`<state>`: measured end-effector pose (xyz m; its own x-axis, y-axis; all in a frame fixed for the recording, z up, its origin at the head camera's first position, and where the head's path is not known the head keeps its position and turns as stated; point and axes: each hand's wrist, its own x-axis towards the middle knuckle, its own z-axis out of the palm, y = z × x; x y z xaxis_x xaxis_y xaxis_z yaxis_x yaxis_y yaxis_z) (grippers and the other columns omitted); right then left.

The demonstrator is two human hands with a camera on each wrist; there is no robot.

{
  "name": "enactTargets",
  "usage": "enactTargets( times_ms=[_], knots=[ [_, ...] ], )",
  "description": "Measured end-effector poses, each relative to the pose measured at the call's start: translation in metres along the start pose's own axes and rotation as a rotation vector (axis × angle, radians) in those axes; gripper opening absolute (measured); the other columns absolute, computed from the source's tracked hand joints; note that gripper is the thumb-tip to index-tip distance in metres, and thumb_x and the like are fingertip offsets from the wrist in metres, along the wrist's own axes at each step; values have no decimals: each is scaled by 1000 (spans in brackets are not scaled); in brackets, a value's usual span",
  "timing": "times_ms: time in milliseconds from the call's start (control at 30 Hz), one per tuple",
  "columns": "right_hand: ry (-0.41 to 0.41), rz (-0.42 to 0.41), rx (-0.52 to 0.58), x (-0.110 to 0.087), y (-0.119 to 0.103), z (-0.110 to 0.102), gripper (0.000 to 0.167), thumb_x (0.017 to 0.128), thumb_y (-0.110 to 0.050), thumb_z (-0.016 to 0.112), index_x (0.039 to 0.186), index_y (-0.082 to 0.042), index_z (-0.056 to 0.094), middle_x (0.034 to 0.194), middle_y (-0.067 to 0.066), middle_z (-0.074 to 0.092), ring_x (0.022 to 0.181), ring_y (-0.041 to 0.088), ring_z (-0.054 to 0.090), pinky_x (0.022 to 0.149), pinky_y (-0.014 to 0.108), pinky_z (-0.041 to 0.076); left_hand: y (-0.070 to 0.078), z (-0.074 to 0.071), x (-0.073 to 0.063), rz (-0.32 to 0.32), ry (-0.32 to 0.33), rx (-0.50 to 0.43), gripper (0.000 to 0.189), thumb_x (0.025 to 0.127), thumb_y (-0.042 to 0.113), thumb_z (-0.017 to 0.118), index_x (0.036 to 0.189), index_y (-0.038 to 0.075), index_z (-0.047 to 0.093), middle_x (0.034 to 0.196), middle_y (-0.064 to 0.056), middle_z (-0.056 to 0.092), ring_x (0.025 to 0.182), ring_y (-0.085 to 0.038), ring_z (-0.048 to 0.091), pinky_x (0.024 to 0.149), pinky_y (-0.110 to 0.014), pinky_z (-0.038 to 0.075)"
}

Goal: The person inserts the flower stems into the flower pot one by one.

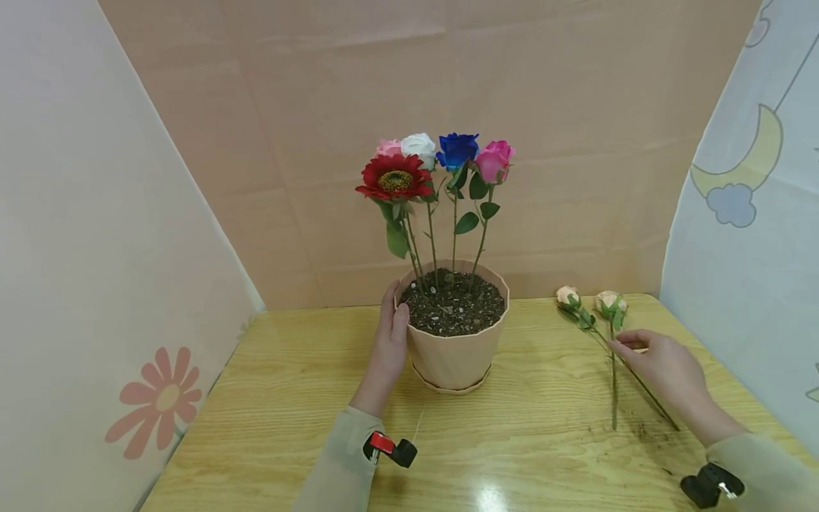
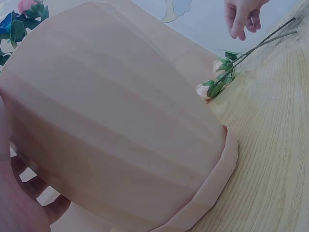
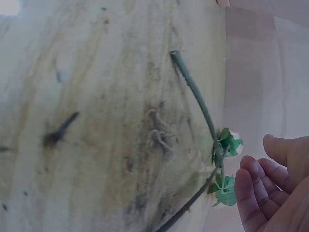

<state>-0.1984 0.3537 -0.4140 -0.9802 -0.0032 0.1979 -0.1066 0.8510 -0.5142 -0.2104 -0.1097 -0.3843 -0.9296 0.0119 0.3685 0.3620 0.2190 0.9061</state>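
Observation:
A beige flower pot (image 1: 452,359) full of dark soil (image 1: 456,313) stands on its saucer. My left hand (image 1: 392,338) holds the pot's left side, thumb near the rim; in the left wrist view its fingers (image 2: 58,208) reach round the wall. Over on the right, my right hand (image 1: 668,366) hovers just above two peach roses lying with crossed stems, the left rose (image 1: 567,296) and the right rose (image 1: 611,304). Its fingers are loosely bent; in the right wrist view, the right hand (image 3: 275,188) has nothing between thumb and fingers.
Planted in the soil are a red daisy-like flower (image 1: 395,178), a light pink bloom (image 1: 389,148), and white (image 1: 419,148), blue (image 1: 458,150) and magenta (image 1: 495,162) roses. Soil crumbs (image 1: 659,430) lie by the stem ends. Cloth screens (image 1: 544,85) surround the wooden table (image 1: 288,398).

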Motion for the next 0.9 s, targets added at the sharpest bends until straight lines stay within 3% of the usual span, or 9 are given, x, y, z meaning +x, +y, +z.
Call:
enactTargets(
  times_ms=[233,600,900],
  knots=[
    [-44,47,-5,0,8,10,59,112,-49,62,135,4,73,115,24,79,102,51,73,70,55,54,-2,1,2,11,-1,-16,58,123,34,34,178,22,20,182,-11,21,164,-39,24,130,-65,22],
    [-71,68,-30,3,16,20,57,109,-48,69,133,3,74,129,31,73,106,54,71,66,48,53,-1,1,3,14,2,0,60,122,36,34,178,21,19,182,-12,20,165,-40,23,130,-65,22],
    [-78,83,-67,3,17,22,57,106,-45,74,134,5,72,130,32,72,105,55,71,61,45,52,3,1,2,3,-1,2,60,122,35,35,178,21,18,182,-12,20,164,-40,24,129,-65,22]
  ],
)
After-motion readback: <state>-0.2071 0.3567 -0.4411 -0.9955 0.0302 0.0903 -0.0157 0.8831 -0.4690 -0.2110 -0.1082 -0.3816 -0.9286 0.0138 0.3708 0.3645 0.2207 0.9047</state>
